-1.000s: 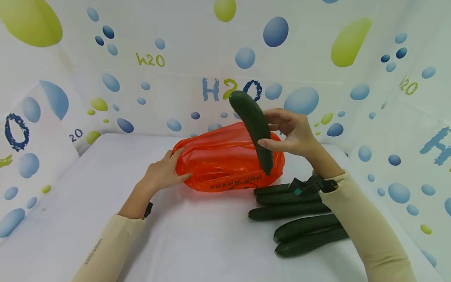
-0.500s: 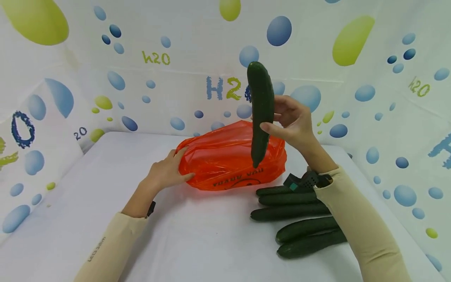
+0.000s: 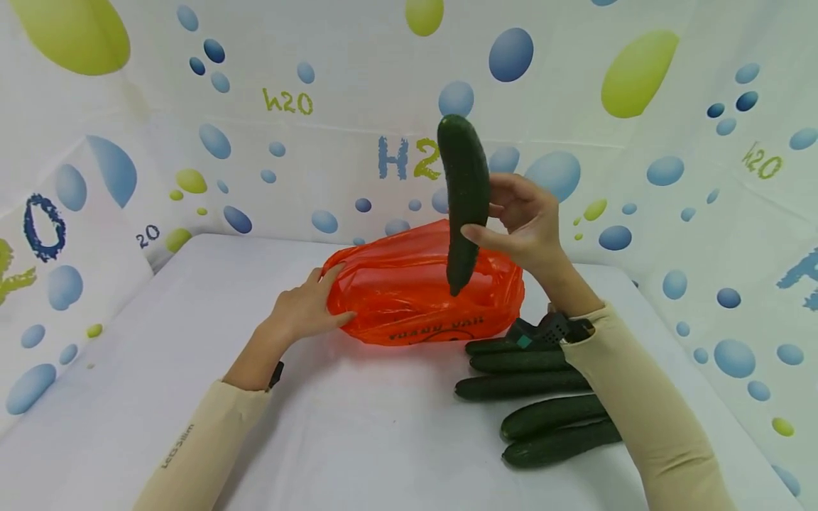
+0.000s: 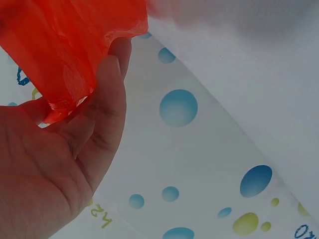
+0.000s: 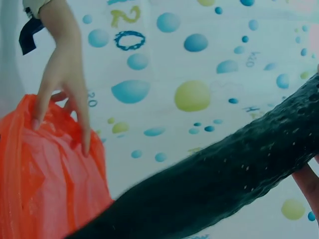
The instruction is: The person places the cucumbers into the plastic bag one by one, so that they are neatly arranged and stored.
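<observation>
We observe the right hand (image 3: 527, 231) grasping one cucumber (image 3: 466, 191) between thumb and fingers, nearly upright and raised clear of the tabletop (image 3: 358, 440), in front of the red plastic bag (image 3: 396, 298) in the head view. The bag lies toward the far edge; we see the left hand (image 3: 303, 305) grasping its left end, thumb and fingers curved round the film. Toward the right edge, we count five other cucumbers (image 3: 520, 387), lying lengthwise, partly hidden by the right sleeve (image 3: 645, 397).
</observation>
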A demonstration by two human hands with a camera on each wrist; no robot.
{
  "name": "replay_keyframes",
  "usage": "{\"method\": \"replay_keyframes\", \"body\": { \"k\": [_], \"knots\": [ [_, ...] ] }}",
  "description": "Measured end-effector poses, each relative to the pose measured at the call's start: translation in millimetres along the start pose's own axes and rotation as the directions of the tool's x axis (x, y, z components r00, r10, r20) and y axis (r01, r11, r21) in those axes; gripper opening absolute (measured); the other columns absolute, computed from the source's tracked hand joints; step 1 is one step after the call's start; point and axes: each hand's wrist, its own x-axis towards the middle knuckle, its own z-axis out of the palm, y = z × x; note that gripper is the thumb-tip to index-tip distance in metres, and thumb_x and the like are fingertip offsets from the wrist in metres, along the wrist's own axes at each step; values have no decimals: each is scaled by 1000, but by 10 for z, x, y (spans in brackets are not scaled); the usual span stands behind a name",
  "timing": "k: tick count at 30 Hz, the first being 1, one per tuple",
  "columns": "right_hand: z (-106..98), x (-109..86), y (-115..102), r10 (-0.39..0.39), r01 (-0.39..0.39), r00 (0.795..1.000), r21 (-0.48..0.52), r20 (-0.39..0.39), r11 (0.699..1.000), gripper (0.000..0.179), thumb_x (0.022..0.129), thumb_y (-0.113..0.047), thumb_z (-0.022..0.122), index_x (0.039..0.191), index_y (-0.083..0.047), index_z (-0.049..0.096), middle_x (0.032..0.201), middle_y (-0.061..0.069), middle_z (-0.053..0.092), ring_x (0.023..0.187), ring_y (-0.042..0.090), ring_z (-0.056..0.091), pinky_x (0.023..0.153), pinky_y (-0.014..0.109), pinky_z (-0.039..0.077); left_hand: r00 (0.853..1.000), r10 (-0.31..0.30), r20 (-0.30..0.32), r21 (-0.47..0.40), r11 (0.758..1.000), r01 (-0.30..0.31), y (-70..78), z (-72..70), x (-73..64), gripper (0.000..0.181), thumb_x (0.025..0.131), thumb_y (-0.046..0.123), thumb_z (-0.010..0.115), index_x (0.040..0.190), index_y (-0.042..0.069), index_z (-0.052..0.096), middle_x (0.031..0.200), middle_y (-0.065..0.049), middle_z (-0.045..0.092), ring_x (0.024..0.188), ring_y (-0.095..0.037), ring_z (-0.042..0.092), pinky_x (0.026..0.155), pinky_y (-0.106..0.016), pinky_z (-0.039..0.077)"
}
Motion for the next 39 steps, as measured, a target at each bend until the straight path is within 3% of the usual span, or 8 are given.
{"method": "replay_keyframes", "body": {
  "k": [5,9,12,15,18,24,32,39],
  "knots": [
    [16,-80,66,62,-57,997,-91,53,994,46,76,-24,84,117,-12,68,107,2,72,97,19,70,87,34,56,1000,1,0,-4,1000,-1,8,-9,-8,88,85,45,67,151,4,26,138,-28,41,103,-46,61,85,-59,52],
    [26,-171,132,148,-136,987,-160,64,978,53,76,-26,84,116,2,66,110,-3,70,98,17,68,86,32,56,1000,3,-9,5,1000,-3,5,-10,-10,87,85,45,67,151,4,26,138,-28,41,102,-45,61,84,-59,53],
    [39,-244,193,209,-189,975,-203,80,961,54,76,-13,84,116,14,60,110,-4,70,97,18,68,85,31,56,1000,8,-12,11,1000,-8,-6,-10,-13,86,86,44,66,151,3,26,138,-27,41,101,-46,61,84,-59,52],
    [45,-307,257,262,-229,959,-251,110,941,48,72,5,80,115,14,60,110,-4,69,97,19,67,86,32,56,1000,9,-11,2,1000,-9,-9,-13,-15,85,87,43,65,151,4,26,139,-27,41,103,-46,61,85,-60,52],
    [49,-358,326,318,-264,937,-301,144,916,49,71,11,77,117,10,62,113,2,69,98,19,67,88,32,55,1000,8,-11,-6,1000,-8,-12,-19,-21,85,87,41,65,152,4,25,139,-26,41,103,-46,60,85,-60,52],
    [42,-434,452,396,-301,895,-378,205,875,49,73,9,78,120,6,63,113,19,67,98,23,66,88,36,55,1000,16,-18,7,1000,-16,-10,-41,-43,85,87,41,65,152,5,24,141,-27,39,101,-47,61,85,-60,51],
    [11,-532,568,521,-358,817,-489,248,795,51,77,1,79,126,1,62,121,16,65,109,27,61,94,42,52,1000,4,-25,23,1000,-3,-12,-50,-43,85,88,43,63,152,5,24,144,-27,36,99,-48,61,85,-62,50],
    [31,-562,705,586,-399,766,-520,264,755,50,80,-3,78,127,2,61,124,18,64,112,31,61,96,44,51,999,9,-50,18,1000,-8,-26,-79,-38,84,88,43,63,151,3,25,140,-28,41,99,-47,61,85,-61,51]
  ]
}}
